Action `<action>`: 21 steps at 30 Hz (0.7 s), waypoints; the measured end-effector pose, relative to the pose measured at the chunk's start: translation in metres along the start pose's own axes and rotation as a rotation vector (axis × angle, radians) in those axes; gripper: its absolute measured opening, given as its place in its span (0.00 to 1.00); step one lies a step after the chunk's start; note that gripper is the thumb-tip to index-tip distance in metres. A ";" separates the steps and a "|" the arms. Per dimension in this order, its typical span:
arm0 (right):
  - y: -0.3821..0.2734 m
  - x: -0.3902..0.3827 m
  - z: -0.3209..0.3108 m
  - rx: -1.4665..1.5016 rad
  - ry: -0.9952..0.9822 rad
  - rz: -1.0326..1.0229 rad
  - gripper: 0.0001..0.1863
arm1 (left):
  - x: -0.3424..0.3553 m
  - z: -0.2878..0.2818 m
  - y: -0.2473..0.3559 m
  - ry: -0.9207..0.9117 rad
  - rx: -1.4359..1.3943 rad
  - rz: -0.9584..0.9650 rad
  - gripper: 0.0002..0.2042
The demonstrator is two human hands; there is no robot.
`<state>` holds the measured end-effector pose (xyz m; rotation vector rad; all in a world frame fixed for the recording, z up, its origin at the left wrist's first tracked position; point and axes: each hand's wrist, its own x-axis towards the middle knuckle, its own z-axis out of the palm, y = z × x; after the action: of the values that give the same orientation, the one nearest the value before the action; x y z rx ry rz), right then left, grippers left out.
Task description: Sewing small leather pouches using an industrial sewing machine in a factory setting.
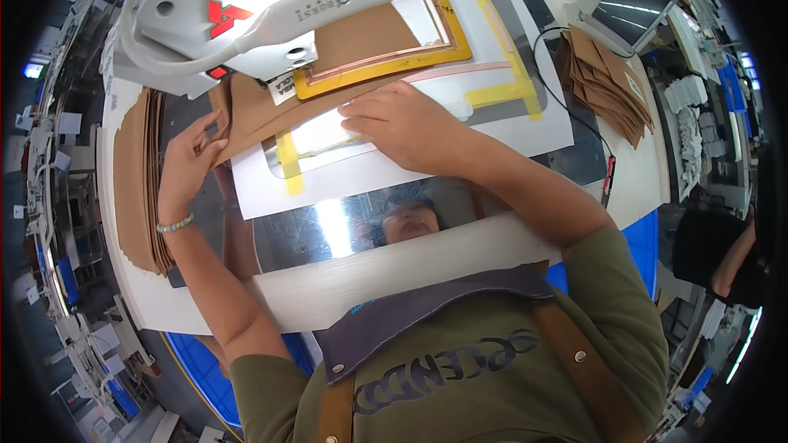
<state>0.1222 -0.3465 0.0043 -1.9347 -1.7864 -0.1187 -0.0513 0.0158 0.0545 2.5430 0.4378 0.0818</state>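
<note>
A long brown fabric panel [263,112] lies slantwise across the work plate, its far part under a yellow frame [394,61]. My left hand [187,160] pinches the panel's left end between thumb and fingers. At the panel's near edge is my right hand [410,127], thumb and fingertips brought together on that edge. Beneath them lies a white template sheet [287,197] with yellow tape [290,164] on it. Another brown piece [365,35] shows inside the frame's opening.
A white sewing machine head [180,16] with a lamp [328,12] overhangs the far left. Stacked brown pieces lie at left [139,189] and right [603,86]. A screen [630,4] stands far right, near a black cable [566,107]. A reflective metal plate [320,242] lies nearer me.
</note>
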 end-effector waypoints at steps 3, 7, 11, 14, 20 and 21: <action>-0.002 0.002 -0.004 0.028 0.037 -0.004 0.18 | -0.038 -0.029 -0.023 0.019 -0.043 -0.191 0.33; -0.002 0.006 -0.013 0.104 0.092 0.049 0.17 | -0.081 -0.042 -0.074 0.086 -0.180 -0.266 0.36; 0.000 0.016 -0.022 0.065 0.053 0.084 0.18 | -0.082 -0.032 -0.078 0.224 -0.362 -0.235 0.31; 0.000 0.027 -0.020 0.040 0.005 0.059 0.18 | -0.072 -0.019 -0.076 0.376 -0.305 -0.213 0.25; 0.005 0.027 -0.008 0.048 0.058 0.056 0.14 | -0.096 -0.015 -0.034 0.683 -0.160 -0.260 0.16; 0.003 0.026 -0.004 0.069 0.092 0.057 0.13 | -0.114 -0.021 -0.031 0.791 -0.230 -0.180 0.16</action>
<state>0.1299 -0.3240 0.0168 -1.8991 -1.6532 -0.1227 -0.1712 0.0141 0.0594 2.1442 0.8873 1.0238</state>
